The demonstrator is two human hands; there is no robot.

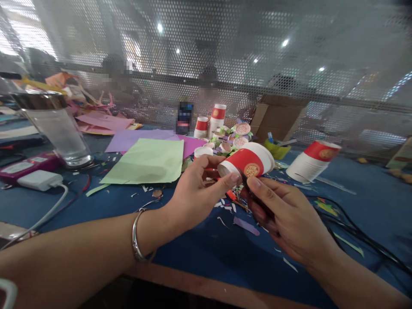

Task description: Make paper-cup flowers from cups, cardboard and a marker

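Observation:
A red and white paper cup lies tilted on its side in the air above the table. My left hand, with a silver bangle at its wrist, grips the cup near its narrow end between thumb and fingers. My right hand is closed around a dark, slim tool, mostly covered by the fingers. The tool's tip meets the cup's side; whether it is a knife or scissors, I cannot tell. Behind the cup sits a heap of cut cup pieces with green and purple paper.
Stacked paper cups stand at the back, and another stack leans at right. Green paper sheets lie left. A glass tumbler stands beside a white charger. Black cables run at right; paper scraps litter the blue table.

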